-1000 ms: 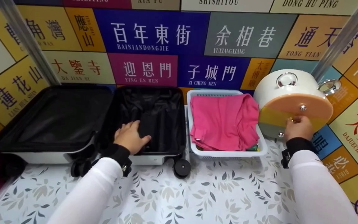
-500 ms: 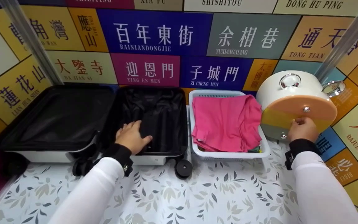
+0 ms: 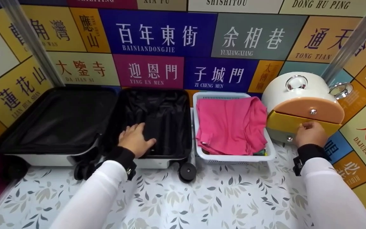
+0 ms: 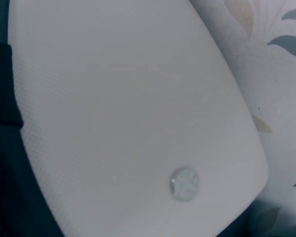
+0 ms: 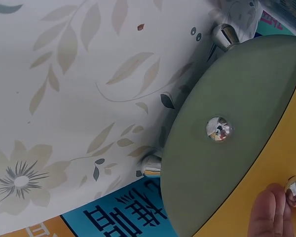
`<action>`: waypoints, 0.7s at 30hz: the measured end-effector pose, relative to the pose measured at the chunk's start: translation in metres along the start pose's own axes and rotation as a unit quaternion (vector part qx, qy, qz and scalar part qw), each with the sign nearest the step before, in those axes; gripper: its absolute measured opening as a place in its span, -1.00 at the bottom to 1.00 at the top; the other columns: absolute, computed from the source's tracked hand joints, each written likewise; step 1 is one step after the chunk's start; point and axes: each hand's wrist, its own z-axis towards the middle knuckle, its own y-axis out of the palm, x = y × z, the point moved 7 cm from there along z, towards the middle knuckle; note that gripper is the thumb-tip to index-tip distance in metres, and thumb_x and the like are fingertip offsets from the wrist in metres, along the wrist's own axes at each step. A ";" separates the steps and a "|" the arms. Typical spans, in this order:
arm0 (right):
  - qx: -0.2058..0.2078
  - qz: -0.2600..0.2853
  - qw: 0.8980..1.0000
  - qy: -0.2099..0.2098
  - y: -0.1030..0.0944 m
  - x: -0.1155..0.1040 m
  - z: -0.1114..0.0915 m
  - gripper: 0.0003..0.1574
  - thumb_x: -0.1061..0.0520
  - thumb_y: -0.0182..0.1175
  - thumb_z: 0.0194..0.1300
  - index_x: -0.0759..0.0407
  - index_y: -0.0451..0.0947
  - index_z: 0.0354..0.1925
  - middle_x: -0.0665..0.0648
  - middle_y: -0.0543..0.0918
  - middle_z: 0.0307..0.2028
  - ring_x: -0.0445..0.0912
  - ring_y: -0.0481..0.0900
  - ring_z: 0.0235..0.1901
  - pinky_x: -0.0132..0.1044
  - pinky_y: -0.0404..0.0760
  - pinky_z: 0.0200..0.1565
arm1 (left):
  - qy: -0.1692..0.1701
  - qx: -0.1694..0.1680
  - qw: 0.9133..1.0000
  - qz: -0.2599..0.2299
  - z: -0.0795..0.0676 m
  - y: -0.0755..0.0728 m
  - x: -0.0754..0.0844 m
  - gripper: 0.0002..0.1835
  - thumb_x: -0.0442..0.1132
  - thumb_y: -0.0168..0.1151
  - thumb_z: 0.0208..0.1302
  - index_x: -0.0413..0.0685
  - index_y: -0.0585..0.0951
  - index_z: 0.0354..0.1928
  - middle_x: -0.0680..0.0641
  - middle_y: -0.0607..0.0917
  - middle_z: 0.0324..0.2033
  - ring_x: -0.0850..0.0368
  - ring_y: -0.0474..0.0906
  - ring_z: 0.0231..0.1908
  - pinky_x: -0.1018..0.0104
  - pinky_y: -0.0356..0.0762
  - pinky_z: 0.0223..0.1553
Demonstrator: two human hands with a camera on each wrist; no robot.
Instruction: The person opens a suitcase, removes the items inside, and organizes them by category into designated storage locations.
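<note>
My right hand (image 3: 311,135) pinches the knob of the yellow middle drawer (image 3: 283,123) on a round cream drawer box (image 3: 276,87). That drawer stands slightly out from the front. In the right wrist view the silver knob (image 5: 295,190) shows beside my fingertips (image 5: 274,210). Above it is an orange drawer (image 3: 297,106), below it a green drawer (image 5: 202,138), both flush. My left hand (image 3: 135,140), fingers spread, lies over the near edge of the open black-lined suitcase (image 3: 170,127). The left wrist view shows only the suitcase's pale shell (image 4: 128,98), not the hand.
Between suitcase and drawer box sits a white basket (image 3: 233,157) holding a folded pink cloth (image 3: 230,124). The suitcase's other half (image 3: 59,121) lies at left. Printed wall panels (image 3: 157,33) stand close behind. Leaf-patterned covering (image 3: 214,197) spreads in front.
The yellow drawer has come out a little toward me, its top edge now showing in front of the orange one. My right hand moved slightly with it; my left hand stayed put.
</note>
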 end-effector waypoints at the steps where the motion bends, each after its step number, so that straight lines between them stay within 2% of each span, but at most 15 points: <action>1: 0.000 0.000 1.000 -0.001 -0.002 0.000 -0.002 -0.46 0.03 -0.03 0.61 0.29 0.47 0.36 0.32 0.52 0.35 0.20 0.43 0.31 0.09 0.45 0.41 | 0.001 0.000 1.000 0.000 0.000 0.000 0.001 -0.03 0.23 0.27 0.40 -0.14 0.18 0.64 -0.36 0.22 0.60 -0.45 0.01 0.61 -0.33 -0.09 0.61; 5: 0.002 -0.015 1.000 -0.012 -0.007 0.002 -0.009 -0.42 -0.01 -0.02 0.60 0.31 0.49 0.36 0.35 0.54 0.34 0.22 0.44 0.30 0.07 0.48 0.34 | 0.003 0.001 1.000 0.004 0.001 0.001 0.004 -0.04 0.23 0.27 0.40 -0.13 0.18 0.64 -0.36 0.23 0.59 -0.45 0.01 0.61 -0.33 -0.08 0.61; 9: 0.003 -0.029 0.999 -0.017 -0.013 0.006 -0.016 -0.41 -0.05 0.02 0.58 0.31 0.51 0.32 0.34 0.57 0.29 0.22 0.47 0.25 -0.12 0.50 0.07 | 0.007 -0.004 1.000 0.007 0.000 0.004 0.008 -0.04 0.23 0.27 0.40 -0.13 0.18 0.64 -0.37 0.22 0.59 -0.46 0.02 0.61 -0.33 -0.07 0.61; 13: 0.005 -0.040 0.999 -0.021 -0.019 0.012 -0.022 -0.43 -0.07 0.06 0.55 0.30 0.55 0.27 0.32 0.60 0.23 0.19 0.53 0.16 -0.26 0.45 -0.11 | 0.010 -0.010 1.000 0.008 0.000 0.008 0.011 -0.04 0.22 0.26 0.41 -0.14 0.18 0.64 -0.39 0.21 0.59 -0.47 0.00 0.61 -0.34 -0.08 0.61; 18: 0.020 -0.051 0.998 -0.031 -0.028 0.020 -0.029 -0.48 -0.09 0.14 0.49 0.26 0.61 0.15 0.28 0.69 0.09 0.06 0.60 -0.04 -0.32 0.47 -0.23 | 0.009 -0.027 0.999 0.018 0.001 0.013 0.015 -0.04 0.23 0.25 0.43 -0.14 0.15 0.65 -0.40 0.19 0.60 -0.48 -0.03 0.61 -0.35 -0.11 0.61; 21: 0.018 -0.049 0.998 -0.029 -0.032 0.023 -0.032 -0.47 -0.11 0.14 0.47 0.26 0.62 0.15 0.27 0.70 0.08 0.00 0.58 -0.07 -0.36 0.48 -0.24 | 0.008 -0.037 0.999 0.025 0.002 0.017 0.016 -0.04 0.24 0.24 0.43 -0.12 0.15 0.66 -0.40 0.18 0.60 -0.48 -0.04 0.61 -0.35 -0.12 0.61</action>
